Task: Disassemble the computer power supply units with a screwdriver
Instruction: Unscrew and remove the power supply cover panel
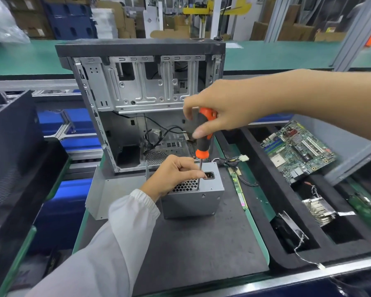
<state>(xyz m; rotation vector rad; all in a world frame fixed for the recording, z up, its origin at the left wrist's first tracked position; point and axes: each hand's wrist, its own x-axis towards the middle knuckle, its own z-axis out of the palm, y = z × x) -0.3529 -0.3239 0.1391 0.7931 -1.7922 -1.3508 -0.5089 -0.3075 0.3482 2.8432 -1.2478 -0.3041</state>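
Your screwdriver (202,144) stands nearly upright, its long axis running top to bottom, orange-and-black handle above and thin shaft pointing down onto the top face of the supply (194,190). The tip meets that face at the edge of the honeycomb grille, just beside the black socket. The supply, a grey metal box, sits on the dark mat (193,243) in front of the case (140,99), its grille face turned up and one corner toward you.

Your right hand (225,108) curls over the top of the handle, thumb and fingers wrapped around the grip. Your left hand (174,174), in a white sleeve (116,232), rests on the supply's top with its fingers curled; thumb and forefinger close around the shaft low down, steadying it.

The case stands open behind, its bare metal interior facing you. To your right a black tray (272,189) holds a green board (298,151) in its far compartment and a heatsink (319,209) nearer you.
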